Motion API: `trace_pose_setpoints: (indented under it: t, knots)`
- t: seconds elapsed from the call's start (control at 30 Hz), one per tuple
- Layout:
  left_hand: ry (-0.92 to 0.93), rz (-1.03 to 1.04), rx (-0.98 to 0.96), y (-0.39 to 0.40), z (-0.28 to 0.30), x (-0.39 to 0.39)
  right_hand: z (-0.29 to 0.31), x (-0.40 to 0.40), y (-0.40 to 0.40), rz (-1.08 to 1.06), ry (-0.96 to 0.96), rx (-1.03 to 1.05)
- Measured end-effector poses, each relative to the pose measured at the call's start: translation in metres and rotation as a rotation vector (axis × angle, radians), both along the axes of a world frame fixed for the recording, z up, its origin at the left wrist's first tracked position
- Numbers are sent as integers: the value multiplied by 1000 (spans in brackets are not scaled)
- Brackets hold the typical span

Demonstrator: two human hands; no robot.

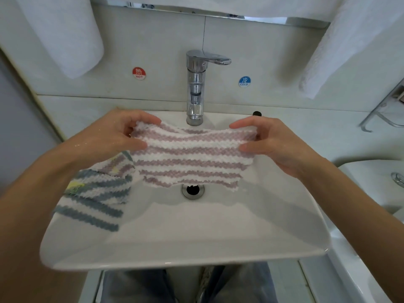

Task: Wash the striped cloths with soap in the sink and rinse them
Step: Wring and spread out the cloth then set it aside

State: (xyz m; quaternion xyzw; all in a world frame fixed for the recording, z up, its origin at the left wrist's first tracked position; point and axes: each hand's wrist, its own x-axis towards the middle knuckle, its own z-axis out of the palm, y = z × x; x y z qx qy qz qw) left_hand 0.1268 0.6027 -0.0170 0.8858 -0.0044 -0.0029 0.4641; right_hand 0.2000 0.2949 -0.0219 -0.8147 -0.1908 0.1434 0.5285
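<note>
A white sink (185, 237) sits on a pale counter (87, 106) against a wall of light tiles. The person stands square to it, holding a pink-and-white striped cloth (192, 158) spread out above the basin, just below the spout of the chrome tap (196, 88). The left hand (113, 136) pinches the cloth's left edge between thumb and fingers, and the right hand (273, 141) pinches the right edge the same way, so each grip is clamped on the cloth. No water shows running from the tap. A second cloth, blue-and-white striped (96, 197), lies draped over the sink's left rim under the left forearm. The drain (192, 190) is open in the basin floor. On the tiles, a red hot sticker (139, 73) sits left of the tap and a blue cold sticker (244, 81) right of it. White towels (65, 36) hang at both upper corners.
</note>
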Motion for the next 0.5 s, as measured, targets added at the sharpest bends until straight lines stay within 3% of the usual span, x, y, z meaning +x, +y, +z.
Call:
trace_pose_setpoints:
  t: [0.1, 0.2, 0.33, 0.5]
  knots:
    - [-81, 59, 158, -1, -6, 4, -2, -1, 3, -65, -219, -186]
    - [-118, 134, 165, -4, -11, 7, -5, 1, 4, -152, -234, -173]
    - [-102, 292, -120, -6, -10, 9, -4, 2, 3, -249, -202, -120]
    - [-128, 464, -409, -12, -9, 10, 5, 0, 9, -371, 6, 81]
